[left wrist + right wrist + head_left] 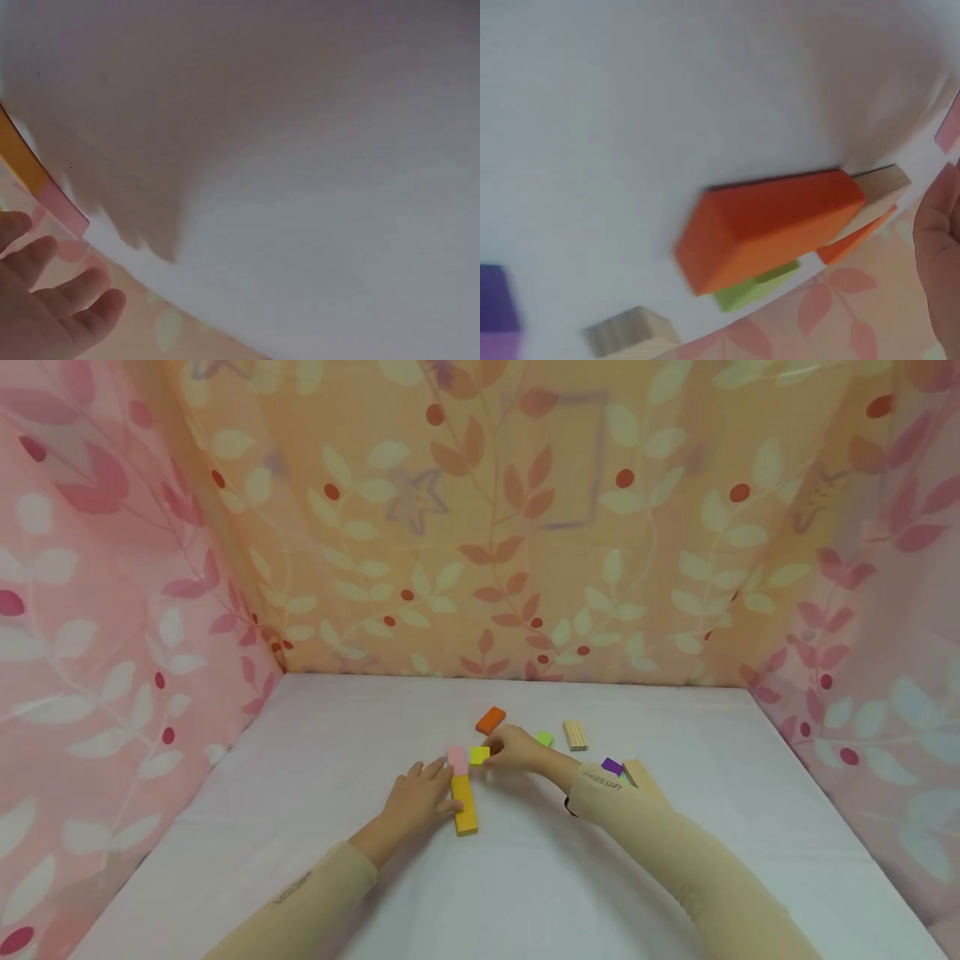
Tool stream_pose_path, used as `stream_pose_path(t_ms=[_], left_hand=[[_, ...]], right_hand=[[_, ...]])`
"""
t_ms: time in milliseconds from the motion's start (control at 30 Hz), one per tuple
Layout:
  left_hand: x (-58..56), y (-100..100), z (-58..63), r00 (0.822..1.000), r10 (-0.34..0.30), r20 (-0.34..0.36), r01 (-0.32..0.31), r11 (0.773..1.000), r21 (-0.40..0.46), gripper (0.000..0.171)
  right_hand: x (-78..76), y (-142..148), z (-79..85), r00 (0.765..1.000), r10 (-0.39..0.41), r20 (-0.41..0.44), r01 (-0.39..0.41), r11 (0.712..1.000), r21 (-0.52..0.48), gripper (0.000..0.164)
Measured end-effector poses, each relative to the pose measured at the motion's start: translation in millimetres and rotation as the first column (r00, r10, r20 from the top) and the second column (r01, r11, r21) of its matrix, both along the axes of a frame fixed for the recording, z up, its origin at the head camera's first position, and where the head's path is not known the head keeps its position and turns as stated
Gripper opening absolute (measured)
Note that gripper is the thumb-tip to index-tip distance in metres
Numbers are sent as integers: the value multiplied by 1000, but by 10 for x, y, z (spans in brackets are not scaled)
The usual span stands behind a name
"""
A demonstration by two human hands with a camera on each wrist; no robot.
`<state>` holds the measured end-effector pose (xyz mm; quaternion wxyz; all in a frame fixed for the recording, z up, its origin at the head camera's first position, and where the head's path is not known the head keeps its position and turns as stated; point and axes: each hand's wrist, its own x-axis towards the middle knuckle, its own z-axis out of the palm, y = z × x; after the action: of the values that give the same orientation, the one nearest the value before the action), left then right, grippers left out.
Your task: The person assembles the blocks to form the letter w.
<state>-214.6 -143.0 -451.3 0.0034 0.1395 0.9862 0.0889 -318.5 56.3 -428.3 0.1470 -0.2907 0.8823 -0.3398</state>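
A pink block (pixel 457 760) and a longer yellow-orange block (pixel 464 806) lie end to end on the white-covered table. My left hand (pixel 416 795) is beside them, fingertips at the pink block's left side and thumb over the edge of the yellow-orange one. In the left wrist view its fingers (pixel 90 292) are relaxed and slightly spread. Just right of the pink block, my right hand (pixel 517 749) pinches a small yellow block (pixel 479 755) by its right side. The right wrist view shows only part of that hand, near the pink block (pixel 949 129); the yellow block is hidden there.
An orange block (pixel 491 720) lies behind the right hand, a green one (pixel 543 739) and a striped wooden block (pixel 575 735) to its right. Purple (pixel 612 767) and plain wooden (pixel 642 777) blocks lie by the right sleeve. The right wrist view shows a large orange block (pixel 780 225) nearby.
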Motion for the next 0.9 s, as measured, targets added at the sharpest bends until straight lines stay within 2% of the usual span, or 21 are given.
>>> stream_pose_path(t_ms=[167, 300, 400, 467, 733, 900], left_hand=[[-139, 40, 1, 993, 19, 120, -23, 999, 36, 74], [-195, 58, 1, 988, 37, 151, -40, 999, 12, 74], [-216, 59, -3, 987, 40, 154, -38, 999, -12, 73], [-224, 60, 1, 989, 34, 147, -31, 999, -22, 72], [-234, 92, 15, 992, 20, 124, -17, 1000, -24, 69], [-252, 96, 11, 995, 39, 96, -35, 998, -46, 70]], right_hand=[[133, 205, -28, 987, -36, 155, 39, 999, -21, 28], [286, 278, -64, 975, 45, 219, -41, 999, -23, 29], [385, 300, -97, 969, 129, 210, -129, 992, -12, 25], [435, 308, -113, 968, 154, 200, -158, 987, 7, 22], [525, 268, -191, 974, 93, 208, -110, 992, 69, 4], [559, 218, -203, 967, 99, 233, -123, 988, 90, 5]])
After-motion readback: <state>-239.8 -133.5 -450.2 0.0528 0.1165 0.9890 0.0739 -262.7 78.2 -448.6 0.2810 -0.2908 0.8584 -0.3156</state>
